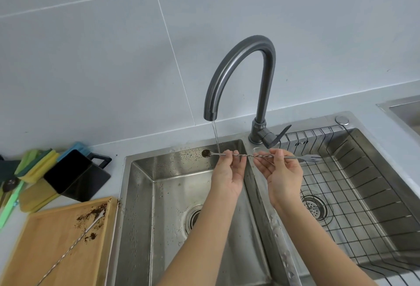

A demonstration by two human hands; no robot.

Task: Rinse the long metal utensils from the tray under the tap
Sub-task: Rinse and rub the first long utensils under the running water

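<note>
With your left hand (227,172) and right hand (283,169) both pinching the twisted spoon (250,155) level over the sink (141,194), shift its grounds-caked bowl into the tap (238,85) stream.

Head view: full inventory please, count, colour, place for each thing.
tap: 1, dark grey, behind the sink divider, thin stream running
sink: 1, steel, two basins
wire rack: 1, dark, in right basin
held bar spoon: 1, silver, twisted stem, held level over the sink; dirty bowl end at the stream, fork end over the rack
second bar spoon: 1, silver, lying on the tray
tray: 1, wooden, left of sink, brown grounds on it
black container: 1, counter behind tray
sponges: several, green, yellow, blue, far left
wall tiles: light grey
left hand: pinches the stem near the bowl end
right hand: pinches the stem near the fork end
</note>
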